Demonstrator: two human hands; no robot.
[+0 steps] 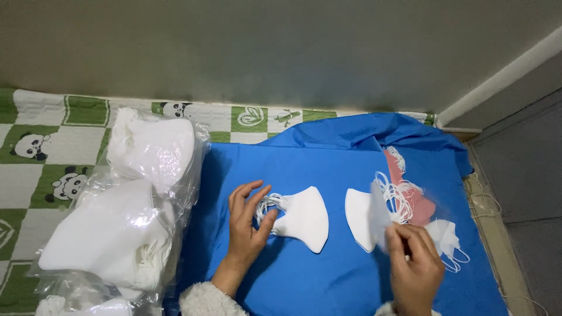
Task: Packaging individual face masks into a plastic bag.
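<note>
A blue cloth [328, 169] covers the surface, with a green-and-white panda-print mat [52, 152] showing at the far left.

The left hand [249, 222] lies on the cloth, its fingers curled loosely around the ear loops of a white mask [304, 219]. The mask's body lies flat just to the right of that grip, touching the fingertips.

The right hand [413, 263] sits at the near right. Its grip is pinched shut on the edge of a clear plastic bag [383, 213], which stands up from the cloth. A second white mask [358, 225] lies just left of that hand, partly behind the bag. A tangle of white loops and a pink piece [418, 202] lie just beyond the hand.

Clear bags stuffed with white masks [134, 205] are heaped at the left.
</note>
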